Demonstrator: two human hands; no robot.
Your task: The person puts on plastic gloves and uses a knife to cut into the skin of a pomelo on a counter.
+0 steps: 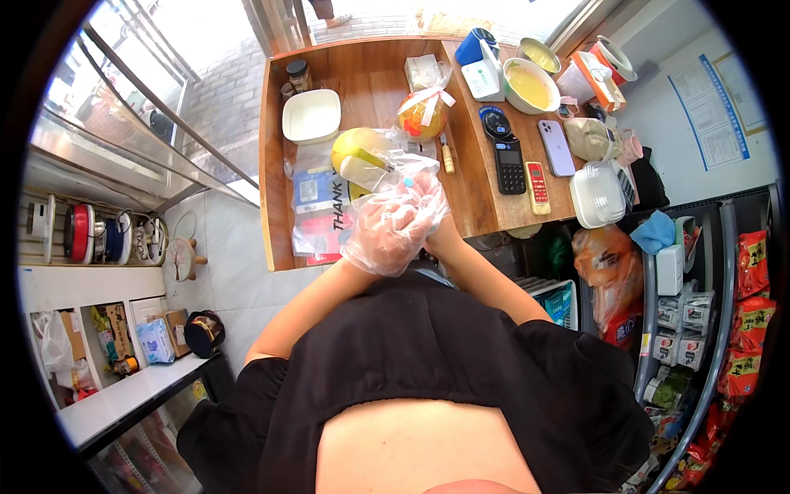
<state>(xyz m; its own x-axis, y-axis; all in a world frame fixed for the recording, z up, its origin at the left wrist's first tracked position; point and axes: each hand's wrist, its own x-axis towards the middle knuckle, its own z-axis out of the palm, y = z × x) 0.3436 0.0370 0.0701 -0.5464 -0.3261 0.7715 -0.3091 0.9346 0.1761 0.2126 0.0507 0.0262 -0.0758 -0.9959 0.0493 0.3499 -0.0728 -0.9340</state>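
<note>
My left hand [386, 234], in a clear plastic disposable glove, is pressed against my right hand [429, 194] over the near part of the counter. Crumpled clear plastic film covers much of both hands, so their fingers and grip are hard to make out. A small blue spot shows among the fingers. Just beyond lies a yellow-green fruit [352, 148], perhaps a pomelo, with clear plastic partly over it. Under it are printed plastic bags [315, 188]. A wrapped fruit with a white ribbon [423, 117] stands further right, near a small wooden-handled tool [447, 157].
A raised wooden edge [265, 185] bounds the counter's left side. An empty white plastic tub [311, 116] and a dark-lidded jar [299, 75] stand at the back left. To the right are a payment terminal [510, 162], a phone [556, 147], a bowl [531, 86] and stacked clear containers [597, 194].
</note>
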